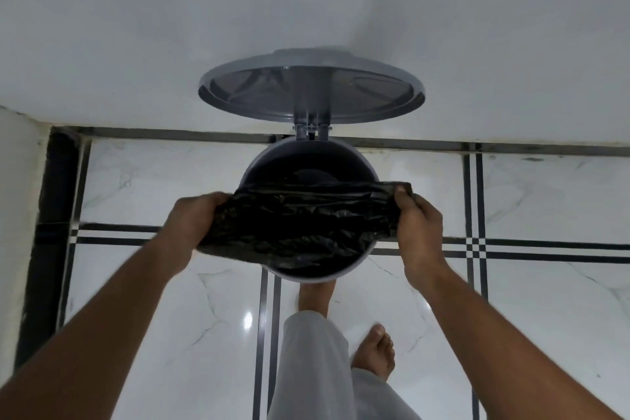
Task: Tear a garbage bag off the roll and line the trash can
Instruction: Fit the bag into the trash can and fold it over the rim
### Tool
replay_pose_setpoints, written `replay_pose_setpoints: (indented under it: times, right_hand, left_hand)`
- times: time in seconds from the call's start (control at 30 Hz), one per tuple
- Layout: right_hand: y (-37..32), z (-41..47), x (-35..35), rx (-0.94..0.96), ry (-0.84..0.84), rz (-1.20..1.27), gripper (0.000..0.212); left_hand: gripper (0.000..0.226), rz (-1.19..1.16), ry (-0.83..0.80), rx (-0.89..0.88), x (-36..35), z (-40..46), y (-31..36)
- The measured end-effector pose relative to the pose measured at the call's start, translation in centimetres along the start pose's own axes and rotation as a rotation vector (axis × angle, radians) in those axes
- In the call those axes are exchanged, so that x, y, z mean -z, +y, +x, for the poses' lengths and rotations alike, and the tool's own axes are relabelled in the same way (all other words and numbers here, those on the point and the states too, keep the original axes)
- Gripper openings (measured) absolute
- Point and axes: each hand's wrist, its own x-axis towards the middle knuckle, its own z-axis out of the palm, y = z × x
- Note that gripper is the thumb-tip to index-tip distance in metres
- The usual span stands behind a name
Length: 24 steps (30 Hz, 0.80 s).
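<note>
**Bag held over open can; lining not yet begun**

The left hand (pixel 196 215) is gripping the left end of the crumpled black plastic garbage bag (pixel 300 225), fingers curled into it; the right hand (pixel 417 225) is pinching the right end, thumb on top; the bag is spanning left to right just above the round grey trash can (pixel 252 164), covering its near half; both hands are lying equally near the rim; the grey hinged lid (pixel 312 92) is standing open beyond; the bag's mouth appears unopened.
</note>
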Motion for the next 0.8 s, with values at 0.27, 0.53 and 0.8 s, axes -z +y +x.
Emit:
replay_pose_setpoints:
  times: [0.27, 0.53, 0.8]
  right_hand:
    - [-3.9, 4.7, -2.2, -0.161, -0.169, 0.204, 0.034]
    - [-3.3, 11.8, -4.8, -0.055, 0.028, 0.027, 0.017]
    - [0.7, 12.2, -2.1, -0.462, -0.151, -0.058, 0.046]
  left_hand:
    - [0.038, -0.421, -0.364, 0.0, 1.0, 5.2, 3.9]
    - [0.041, -0.408, -0.325, -0.037, -1.7, 10.8, 6.5]
    - [0.062, 0.196, -0.321, 0.211, 0.0, 9.6, 2.0]
